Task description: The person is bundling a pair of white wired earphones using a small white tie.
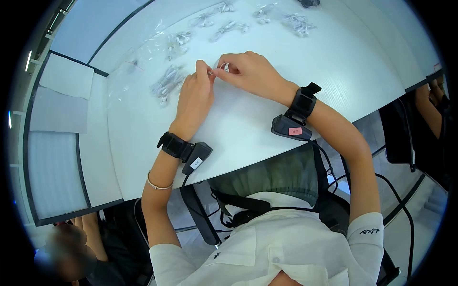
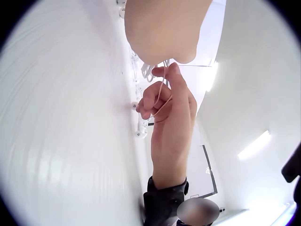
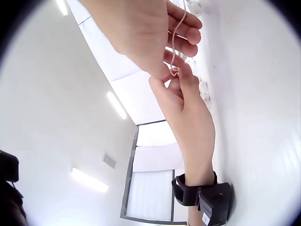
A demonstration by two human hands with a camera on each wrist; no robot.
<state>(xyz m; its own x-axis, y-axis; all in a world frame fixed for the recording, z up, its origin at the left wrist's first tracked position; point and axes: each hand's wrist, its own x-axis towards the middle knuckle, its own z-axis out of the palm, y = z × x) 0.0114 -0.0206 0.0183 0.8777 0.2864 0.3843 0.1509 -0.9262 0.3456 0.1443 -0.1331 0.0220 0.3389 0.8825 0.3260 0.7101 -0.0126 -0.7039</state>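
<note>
A thin white cord (image 3: 174, 40) runs between the two hands, raised above the white table. My left hand (image 1: 194, 97) pinches it between thumb and index finger, with the fingertips close against those of the other hand. My right hand (image 1: 254, 75) grips the cord too; in the left wrist view the cord (image 2: 162, 89) passes in a loop across its curled fingers. The fingertips hide part of the cord where the hands meet. Close to the left hand lies a bundle of white cables (image 1: 167, 82).
Further coiled white cables (image 1: 230, 29) and another white cable bundle (image 1: 298, 24) lie along the back of the white table (image 1: 248, 128). Crumpled clear plastic bags (image 1: 138, 57) lie at the left. A low partition (image 1: 62, 109) borders the left side, with another person (image 1: 90, 233) beyond.
</note>
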